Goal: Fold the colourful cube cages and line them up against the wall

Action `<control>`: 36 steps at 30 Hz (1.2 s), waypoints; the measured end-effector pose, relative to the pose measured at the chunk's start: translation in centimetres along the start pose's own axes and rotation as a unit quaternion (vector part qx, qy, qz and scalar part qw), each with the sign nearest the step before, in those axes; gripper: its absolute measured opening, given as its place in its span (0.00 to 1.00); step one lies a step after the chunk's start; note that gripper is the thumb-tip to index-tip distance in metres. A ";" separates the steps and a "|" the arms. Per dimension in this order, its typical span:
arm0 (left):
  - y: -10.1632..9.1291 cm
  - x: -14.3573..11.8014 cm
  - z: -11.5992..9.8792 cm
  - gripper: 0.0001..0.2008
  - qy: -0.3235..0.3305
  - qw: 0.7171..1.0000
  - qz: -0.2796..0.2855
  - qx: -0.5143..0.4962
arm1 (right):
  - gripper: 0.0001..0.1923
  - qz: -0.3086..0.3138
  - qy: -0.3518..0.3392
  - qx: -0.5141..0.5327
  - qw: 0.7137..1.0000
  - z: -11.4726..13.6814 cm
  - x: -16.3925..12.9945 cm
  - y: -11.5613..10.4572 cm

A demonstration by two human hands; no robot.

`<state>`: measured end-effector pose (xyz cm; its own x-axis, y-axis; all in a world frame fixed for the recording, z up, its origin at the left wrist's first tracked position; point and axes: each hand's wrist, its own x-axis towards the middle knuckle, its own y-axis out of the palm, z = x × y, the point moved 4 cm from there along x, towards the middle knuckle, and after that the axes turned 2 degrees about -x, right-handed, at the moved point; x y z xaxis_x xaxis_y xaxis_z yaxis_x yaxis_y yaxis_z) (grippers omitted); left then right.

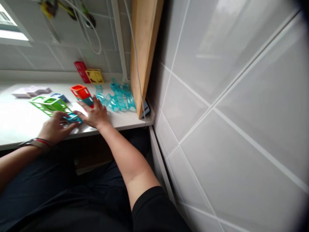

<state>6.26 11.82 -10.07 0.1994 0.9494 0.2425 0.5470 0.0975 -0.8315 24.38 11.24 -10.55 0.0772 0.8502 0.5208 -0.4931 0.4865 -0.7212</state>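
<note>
A small light-blue plastic frame piece (74,118) lies low on the white counter between my hands. My left hand (54,127) pinches it from the left with thumb and fingers. My right hand (95,114) is over its right side, thumb reaching to the piece, with the other fingers spread beside an orange-red open-frame block (80,91). Under that block is a darker blue part (87,101), partly behind my right fingers. Just beyond my left hand stands a green open-frame block (49,104), with a blue frame piece (60,97) behind it.
Several clear turquoise tube pieces (118,100) lie to the right, near a wooden board (145,48) by the tiled wall (217,80). Red frame blocks (82,71) and a yellow one (95,76) stand at the back. Pale lilac pieces (31,91) lie left. A cable (135,48) hangs down.
</note>
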 end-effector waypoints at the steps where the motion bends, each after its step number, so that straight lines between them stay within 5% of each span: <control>1: -0.1 -0.1 -0.5 0.23 0.003 1.000 0.002 -0.011 | 0.31 0.015 0.006 0.009 1.000 -0.1 0.0 0.1; 5: -1.2 -0.2 -1.8 0.13 -0.001 0.998 -0.054 -0.024 | 0.31 0.018 0.010 0.014 1.000 -0.1 -0.1 0.2; 12: -3.5 2.5 -3.2 0.15 -0.017 0.987 -0.122 -0.105 | 0.30 0.015 0.004 0.010 1.000 -0.1 -0.7 0.3; 19: -6.0 5.7 -6.7 0.28 -0.014 0.999 -0.028 -0.033 | 0.28 0.034 0.002 -0.005 0.999 -0.1 -0.9 0.3; 25: -4.1 8.5 -8.7 0.47 -0.021 1.000 0.008 -0.002 | 0.27 0.029 -0.017 -0.025 0.999 0.2 -1.1 0.3; 31: -2.6 10.3 -9.4 0.34 -0.055 0.997 0.048 0.010 | 0.27 0.039 -0.015 -0.064 0.997 0.4 -1.2 0.1; 36: -3.5 10.2 -8.6 0.27 -0.051 0.997 0.061 0.002 | 0.26 0.063 -0.022 -0.085 0.994 0.8 -1.2 0.3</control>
<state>13.37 18.56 -0.37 0.1813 0.9795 0.0879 0.5204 -0.0197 -0.8537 23.47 10.22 -11.02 -0.0160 0.8983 0.4391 -0.3430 0.4075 -0.8463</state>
